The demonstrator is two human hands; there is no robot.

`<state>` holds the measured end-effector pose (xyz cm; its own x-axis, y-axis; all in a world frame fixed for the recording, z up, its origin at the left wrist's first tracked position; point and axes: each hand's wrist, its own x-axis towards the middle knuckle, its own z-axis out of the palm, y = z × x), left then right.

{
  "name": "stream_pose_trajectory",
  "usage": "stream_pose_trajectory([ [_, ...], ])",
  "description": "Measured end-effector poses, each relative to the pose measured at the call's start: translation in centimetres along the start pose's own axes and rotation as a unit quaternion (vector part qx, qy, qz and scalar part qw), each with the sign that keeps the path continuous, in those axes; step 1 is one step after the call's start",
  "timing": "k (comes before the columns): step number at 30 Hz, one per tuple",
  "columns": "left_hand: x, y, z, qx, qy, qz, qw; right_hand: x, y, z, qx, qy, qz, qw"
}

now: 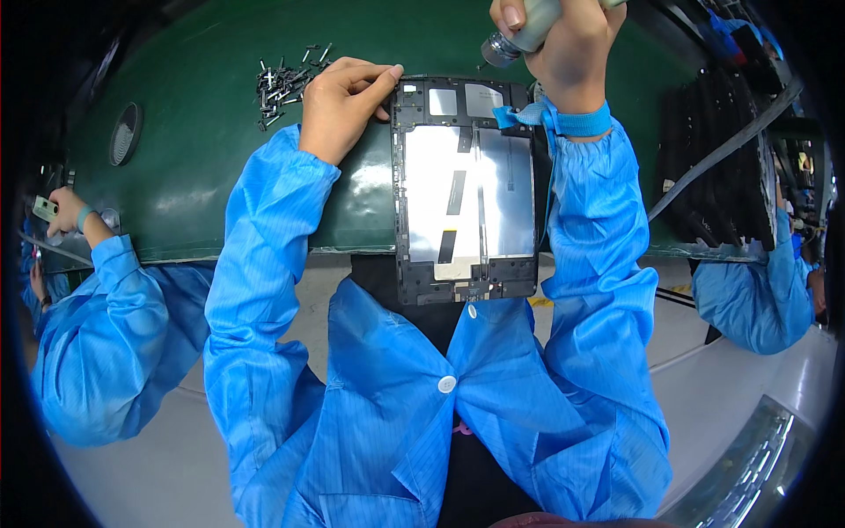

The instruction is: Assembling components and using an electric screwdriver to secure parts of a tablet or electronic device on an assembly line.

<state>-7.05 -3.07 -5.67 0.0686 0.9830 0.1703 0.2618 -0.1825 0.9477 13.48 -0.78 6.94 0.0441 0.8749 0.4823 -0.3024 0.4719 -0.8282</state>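
Observation:
A tablet body with a black frame, a silver inner plate and dark strips lies in front of me, its near end reaching past the table's edge. My left hand is closed on its far left corner, thumb and fingers at the frame's edge. Above the tablet's far right corner, my right hand grips an electric screwdriver with a pale green body and a silver nose. Its short bit points down and left, apart from the tablet. A blue strap circles my right wrist.
Small dark and silver parts lie heaped left of my left hand on the green table. Farther left is a round dark dish. Stacked black panels stand at right. Co-workers in blue sleeves flank me.

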Motion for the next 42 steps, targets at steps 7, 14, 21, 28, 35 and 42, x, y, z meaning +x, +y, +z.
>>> stream_pose_trajectory([
  [7, -0.9, 1.3, 0.8, 0.095, 0.049, 0.064, 0.992, -0.3, 0.0, 0.0, -0.009, 0.012, 0.012, 1.000],
  [14, -0.1, 0.4, -1.5, -0.020, -0.036, -0.024, 0.999, -0.3, 0.1, 0.6, 0.038, -0.017, -0.024, 0.999],
  [21, -0.1, 1.5, -1.9, -0.100, -0.099, -0.100, 0.985, 0.1, 0.0, 0.2, 0.004, -0.020, -0.026, 0.999],
  [28, -1.6, 1.9, -0.8, -0.149, -0.087, -0.160, 0.972, -0.5, -0.2, -1.0, -0.046, -0.029, -0.002, 0.999],
  [35, -0.8, 1.2, -0.9, 0.037, -0.052, -0.016, 0.998, -0.7, -0.2, -0.4, 0.018, -0.023, -0.001, 1.000],
  [42, 4.6, 0.2, -2.0, 0.085, 0.162, 0.170, 0.968, -0.2, -0.2, -0.1, 0.034, -0.025, 0.000, 0.999],
])
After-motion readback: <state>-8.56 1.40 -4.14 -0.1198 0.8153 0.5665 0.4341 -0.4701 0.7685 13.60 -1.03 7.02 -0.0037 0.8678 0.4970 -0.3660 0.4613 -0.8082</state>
